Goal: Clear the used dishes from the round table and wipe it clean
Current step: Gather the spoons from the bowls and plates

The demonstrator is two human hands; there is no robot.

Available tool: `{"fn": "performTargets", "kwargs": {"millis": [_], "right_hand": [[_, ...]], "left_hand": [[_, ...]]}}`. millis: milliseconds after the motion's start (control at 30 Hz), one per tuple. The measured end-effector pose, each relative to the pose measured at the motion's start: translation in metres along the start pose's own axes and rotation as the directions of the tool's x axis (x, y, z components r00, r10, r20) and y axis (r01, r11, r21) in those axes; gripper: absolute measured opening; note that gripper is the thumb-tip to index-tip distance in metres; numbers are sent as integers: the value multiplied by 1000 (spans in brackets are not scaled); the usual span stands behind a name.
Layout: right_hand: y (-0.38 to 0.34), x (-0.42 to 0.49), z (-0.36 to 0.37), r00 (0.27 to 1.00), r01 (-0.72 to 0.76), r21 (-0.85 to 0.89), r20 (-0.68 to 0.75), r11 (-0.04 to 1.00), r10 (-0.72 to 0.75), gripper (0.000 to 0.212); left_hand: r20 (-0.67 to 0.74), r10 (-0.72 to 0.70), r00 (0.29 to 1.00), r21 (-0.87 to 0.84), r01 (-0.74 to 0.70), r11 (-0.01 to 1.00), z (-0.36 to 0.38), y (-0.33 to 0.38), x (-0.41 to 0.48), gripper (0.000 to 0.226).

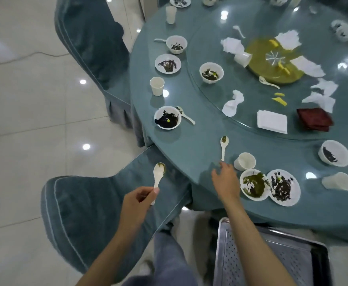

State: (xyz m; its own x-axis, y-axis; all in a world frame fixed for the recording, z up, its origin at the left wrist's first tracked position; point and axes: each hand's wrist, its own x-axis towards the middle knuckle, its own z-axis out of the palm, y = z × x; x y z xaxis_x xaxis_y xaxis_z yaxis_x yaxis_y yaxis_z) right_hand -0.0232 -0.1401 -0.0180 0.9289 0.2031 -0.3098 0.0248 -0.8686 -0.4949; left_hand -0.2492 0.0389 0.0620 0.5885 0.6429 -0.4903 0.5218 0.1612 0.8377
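Just ahead of our right hand [225, 180], its fingers [227, 167] apart, lay a soiled white plastic spoon [223, 148] on the round blue-green table [200, 141]. Our left hand [139, 198] pinched a second white spoon [158, 174], likely to gather cutlery together.

A restaurant banquet room: a large round table [200, 129] in blue cloth carries a glass turntable [249, 85] and many used bowls [168, 117]. Matching cloth-covered chairs [90, 42] stand at its edge on glossy floor tiles [34, 120].
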Motion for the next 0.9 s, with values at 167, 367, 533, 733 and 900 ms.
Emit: {"fn": "performTargets", "kwargs": {"millis": [167, 367, 533, 733, 900], "right_hand": [[-9, 45, 23, 962, -260, 165, -41, 951, 270, 29], [-10, 64, 40, 918, -366, 135, -107, 921, 381, 22], [-14, 56, 54, 940, -308, 145, -105, 940, 325, 23], [-49, -10, 67, 961, -232, 268, -85, 935, 262, 23], [-122, -110, 72, 995, -73, 468, -29, 881, 98, 15]], "left_hand": [[-15, -35, 999, -13, 34, 999, 2, 15, 30, 12], [32, -90, 995, 57, 89, 994, -2, 15, 45, 15], [40, -76, 996, 74, 73, 995, -17, 14, 49, 10], [90, -73, 993, 24, 71, 997, -55, 6, 57, 14], [174, -85, 981, -55, 96, 994, -99, 0, 69, 11]]}}
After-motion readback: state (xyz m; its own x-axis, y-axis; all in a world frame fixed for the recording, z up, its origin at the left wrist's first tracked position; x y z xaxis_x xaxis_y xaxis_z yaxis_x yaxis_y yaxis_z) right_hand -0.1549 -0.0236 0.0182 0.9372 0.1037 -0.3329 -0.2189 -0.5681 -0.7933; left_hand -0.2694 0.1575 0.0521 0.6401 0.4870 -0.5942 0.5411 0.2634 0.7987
